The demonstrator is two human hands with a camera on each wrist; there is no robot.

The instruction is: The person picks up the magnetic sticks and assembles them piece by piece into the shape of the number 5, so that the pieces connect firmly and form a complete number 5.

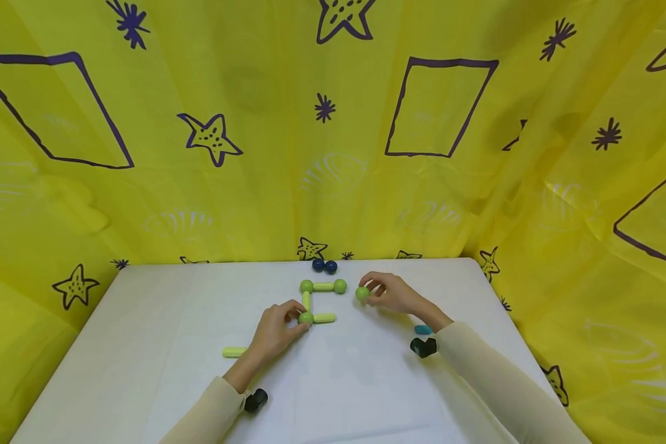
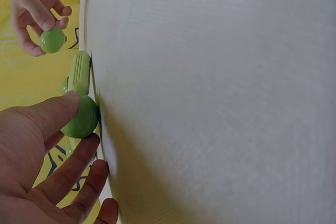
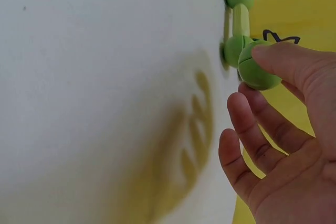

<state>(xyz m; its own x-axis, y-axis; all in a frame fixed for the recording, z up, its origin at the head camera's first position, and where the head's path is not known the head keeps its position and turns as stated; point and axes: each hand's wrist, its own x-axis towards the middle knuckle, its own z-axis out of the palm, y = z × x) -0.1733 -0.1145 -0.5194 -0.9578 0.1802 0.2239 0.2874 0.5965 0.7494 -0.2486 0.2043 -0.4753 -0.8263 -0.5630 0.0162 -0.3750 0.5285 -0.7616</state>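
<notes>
A C-shaped frame of green balls and pale green rods lies on the white table. My left hand [image 1: 274, 336] pinches its near left corner ball [image 2: 83, 121] between thumb and fingers. From that ball one rod [image 1: 325, 318] runs right with a bare end, and another rod [image 1: 306, 300] runs back to the far left ball [image 1: 307, 285]. The far rod [image 1: 324, 287] joins it to a ball [image 1: 340, 285] at the far right. Just right of this ball, my right hand [image 1: 395, 295] holds a loose green ball [image 3: 260, 72] between thumb and fingertips, above the table.
Two dark blue balls [image 1: 330, 267] sit behind the frame at the table's back edge. A loose pale green rod [image 1: 234, 352] lies left of my left wrist. Under my right forearm is a teal piece [image 1: 423, 330]. A yellow patterned curtain [image 1: 277, 203] hangs behind the table [image 1: 172, 308].
</notes>
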